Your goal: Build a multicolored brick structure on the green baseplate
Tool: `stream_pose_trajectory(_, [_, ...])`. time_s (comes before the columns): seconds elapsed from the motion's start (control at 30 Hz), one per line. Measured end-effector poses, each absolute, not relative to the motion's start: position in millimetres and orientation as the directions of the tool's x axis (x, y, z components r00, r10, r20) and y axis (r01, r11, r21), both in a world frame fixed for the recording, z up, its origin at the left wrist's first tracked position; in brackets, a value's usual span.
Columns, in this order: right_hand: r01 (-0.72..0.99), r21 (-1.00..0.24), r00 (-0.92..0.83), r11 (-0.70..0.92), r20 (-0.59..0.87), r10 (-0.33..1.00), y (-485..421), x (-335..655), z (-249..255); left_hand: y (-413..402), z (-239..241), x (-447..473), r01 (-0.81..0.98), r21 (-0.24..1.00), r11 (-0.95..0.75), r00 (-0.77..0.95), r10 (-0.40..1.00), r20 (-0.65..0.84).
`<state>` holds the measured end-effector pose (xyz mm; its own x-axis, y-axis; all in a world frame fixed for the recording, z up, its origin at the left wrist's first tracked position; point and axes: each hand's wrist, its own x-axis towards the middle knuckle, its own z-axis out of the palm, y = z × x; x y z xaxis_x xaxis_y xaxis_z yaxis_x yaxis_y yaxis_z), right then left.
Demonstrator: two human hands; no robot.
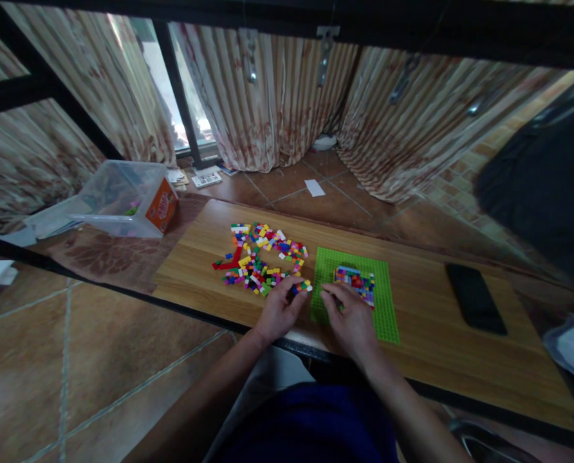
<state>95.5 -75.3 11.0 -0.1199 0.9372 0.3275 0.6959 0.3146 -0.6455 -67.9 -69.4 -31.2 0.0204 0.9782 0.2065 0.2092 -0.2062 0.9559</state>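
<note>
In my left hand (280, 308) are several small coloured toy bricks (302, 287), held between thumb and fingers. My right hand (349, 314) is over the left part of a green baseplate (386, 315), thumb and forefinger close together. Whether a small brick sits in that pinch I cannot make out. A low structure of many-coloured bricks (352, 278) stands on the baseplate, partly hidden behind my right hand. Left of the baseplate, loose bricks (268, 239) of many colours lie spread on the wooden table (426, 347).
A black phone (475, 299) lies on the table's right side. Past the left end, a clear plastic box (118, 193) with an orange label stands on the floor. Curtains (277, 103) hang behind. A dark frame bar (287, 19) crosses the top of the view.
</note>
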Motion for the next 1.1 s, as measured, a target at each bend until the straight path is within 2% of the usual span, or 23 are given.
stream_pose_trajectory(0.17, [0.700, -0.651, -0.143, 0.293, 0.273, 0.951, -72, 78, 14, -70, -31, -68, 0.132, 0.968, -0.215, 0.037, 0.977, 0.212])
stream_pose_trajectory(0.3, [0.699, -0.662, -0.127, 0.270, 0.256, 0.958, -72, 74, 14, -70, -30, -68, 0.150, 0.964, -0.221, 0.036, 0.975, 0.218])
stream_pose_trajectory(0.77, [0.695, -0.649, -0.076, 0.309, 0.362, 0.929, -81, 77, 7, -70, -29, -67, 0.181, 0.961, -0.208, 0.023, 0.978, 0.207])
stream_pose_trajectory(1.1, [0.850, -0.442, -0.075, 0.286, 0.436, 0.897, -67, 153, 13, -69, -30, -67, 0.191, 0.962, -0.194, 0.054, 0.981, 0.187])
